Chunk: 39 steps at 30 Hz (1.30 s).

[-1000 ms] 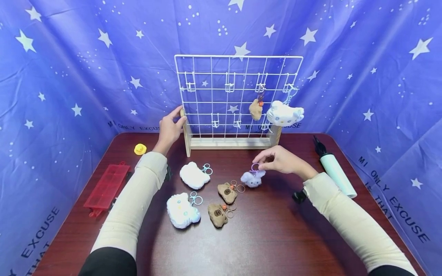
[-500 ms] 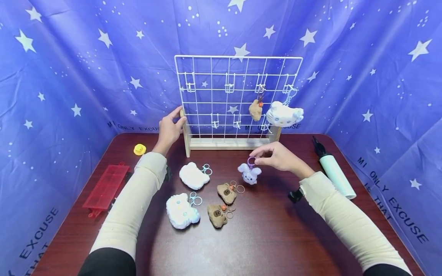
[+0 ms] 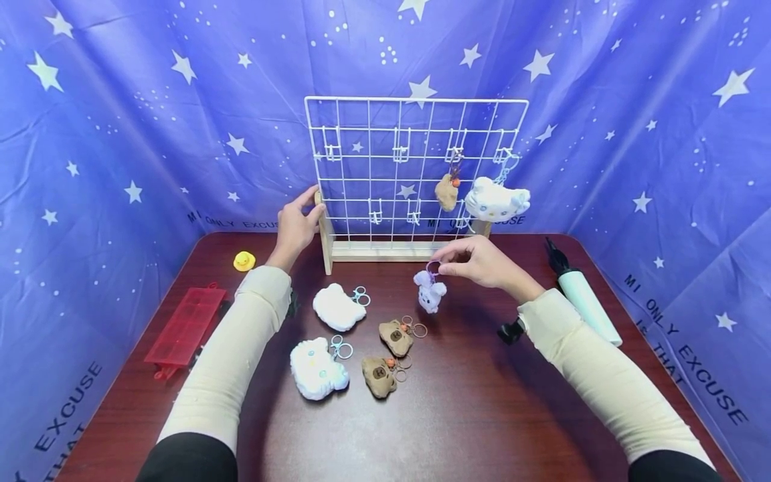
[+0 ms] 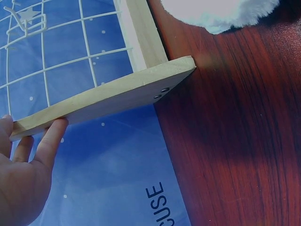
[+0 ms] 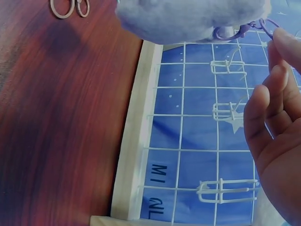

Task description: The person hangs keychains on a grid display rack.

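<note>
My right hand (image 3: 484, 263) pinches the purple ring (image 3: 434, 266) of a fluffy lilac bunny keychain (image 3: 430, 293), which dangles above the table before the rack. In the right wrist view the plush (image 5: 193, 19) hangs at the top, its ring (image 5: 266, 29) between thumb and finger. With thumb and fingers, my left hand (image 3: 296, 226) holds the wooden side post (image 4: 108, 96) of a white wire grid rack (image 3: 394, 179). On the rack's right half hang a brown plush keychain (image 3: 446, 192) and a white plush keychain (image 3: 496, 200).
Two white plush keychains (image 3: 339, 307) and two brown bear-like keychains (image 3: 396, 337) lie on the table (image 3: 458, 415). Wire hooks (image 3: 400, 153) sit on the grid. A red plastic tray (image 3: 185, 328) and a yellow duck (image 3: 243, 261) are left; a pale green cylinder (image 3: 589, 306) is right.
My right hand has lifted the bunny keychain from near the tabletop, moving it up and slightly left toward the rack. The left hand stays on the post.
</note>
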Tool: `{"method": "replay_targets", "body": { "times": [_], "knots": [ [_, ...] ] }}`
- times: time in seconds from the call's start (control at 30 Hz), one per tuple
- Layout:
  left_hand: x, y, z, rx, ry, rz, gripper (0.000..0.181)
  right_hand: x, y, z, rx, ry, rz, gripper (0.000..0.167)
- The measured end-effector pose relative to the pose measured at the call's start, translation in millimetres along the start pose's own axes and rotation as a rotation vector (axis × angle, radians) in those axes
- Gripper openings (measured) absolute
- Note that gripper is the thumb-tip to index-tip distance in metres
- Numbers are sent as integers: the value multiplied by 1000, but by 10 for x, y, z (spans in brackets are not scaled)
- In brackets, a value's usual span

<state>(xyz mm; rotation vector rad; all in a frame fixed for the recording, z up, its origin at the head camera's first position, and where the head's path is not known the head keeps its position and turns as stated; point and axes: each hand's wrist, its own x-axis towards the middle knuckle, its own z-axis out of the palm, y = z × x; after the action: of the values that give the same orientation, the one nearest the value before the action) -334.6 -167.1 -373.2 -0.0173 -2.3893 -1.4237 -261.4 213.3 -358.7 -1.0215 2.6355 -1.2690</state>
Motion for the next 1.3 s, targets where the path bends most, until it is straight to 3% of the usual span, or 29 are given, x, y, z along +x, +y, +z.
{"method": "replay_targets", "body": {
  "times": [0.4, 0.6, 0.83, 1.3],
  "knots": [
    [-5, 5, -7, -18, 4, 4, 49, 106, -118, -64, -39, 36, -54, 21],
    [-1, 9, -5, -15, -2, -10, 49, 158, -201, -107, 5, 42, -9, 20],
    [-7, 6, -6, 3, 0, 8, 48, 264, -313, -184, -51, 50, -36, 22],
    [-11, -3, -2, -5, -7, -6, 47, 484, -507, -222, -53, 153, -54, 22]
  ]
}}
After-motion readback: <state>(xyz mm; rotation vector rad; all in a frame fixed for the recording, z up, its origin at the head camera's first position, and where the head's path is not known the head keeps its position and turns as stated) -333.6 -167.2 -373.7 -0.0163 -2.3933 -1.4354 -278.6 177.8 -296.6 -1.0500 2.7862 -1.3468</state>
